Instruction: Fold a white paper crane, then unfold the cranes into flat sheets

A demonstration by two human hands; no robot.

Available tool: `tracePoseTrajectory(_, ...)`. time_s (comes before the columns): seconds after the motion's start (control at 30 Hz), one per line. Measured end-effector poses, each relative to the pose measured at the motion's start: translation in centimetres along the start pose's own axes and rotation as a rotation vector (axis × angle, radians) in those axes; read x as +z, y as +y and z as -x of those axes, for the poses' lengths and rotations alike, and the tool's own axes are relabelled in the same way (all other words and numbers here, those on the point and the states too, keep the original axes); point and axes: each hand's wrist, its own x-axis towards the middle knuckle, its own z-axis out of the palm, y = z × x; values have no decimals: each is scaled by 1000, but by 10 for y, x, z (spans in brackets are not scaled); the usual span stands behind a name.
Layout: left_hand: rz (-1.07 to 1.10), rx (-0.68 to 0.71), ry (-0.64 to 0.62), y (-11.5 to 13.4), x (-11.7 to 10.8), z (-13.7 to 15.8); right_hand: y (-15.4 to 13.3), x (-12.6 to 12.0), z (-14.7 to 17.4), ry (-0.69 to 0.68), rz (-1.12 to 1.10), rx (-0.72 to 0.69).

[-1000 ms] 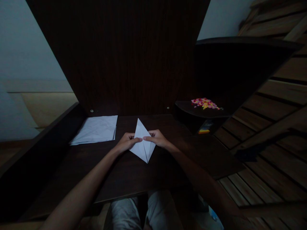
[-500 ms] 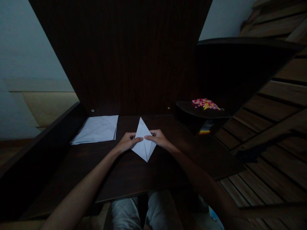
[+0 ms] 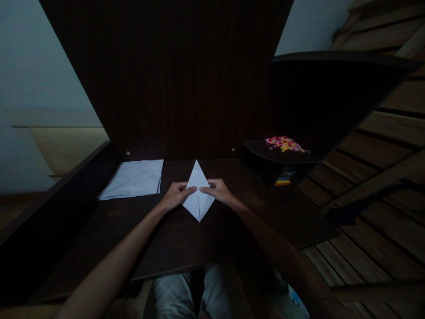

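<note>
A piece of white paper folded into a diamond (image 3: 198, 175) is held above the dark desk, with one tip pointing away from me and a slit running down its near half. My left hand (image 3: 176, 195) grips its left edge, thumb on top and fingers curled beneath. On the opposite edge, my right hand (image 3: 219, 191) pinches the paper the same way. Both thumbs lie near the middle of the diamond, a little apart. The fingers under the paper are partly hidden.
A stack of white paper sheets (image 3: 133, 179) lies at the desk's left, beside a raised side panel (image 3: 59, 199). At the right, a small curved shelf (image 3: 255, 148) bears a heap of pink, red and yellow bits (image 3: 286, 143). A tall dark panel (image 3: 172, 79) stands behind.
The folded paper has turned slightly, so its near tip has swung left and its far tip a little right. Both hands keep their grip and have barely shifted.
</note>
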Motion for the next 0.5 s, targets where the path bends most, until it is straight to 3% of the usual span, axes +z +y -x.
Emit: tracePoseTrajectory(0.5, 23, 153, 221, -2, -3, -7, -4, -1, -2, 146, -61, 29)
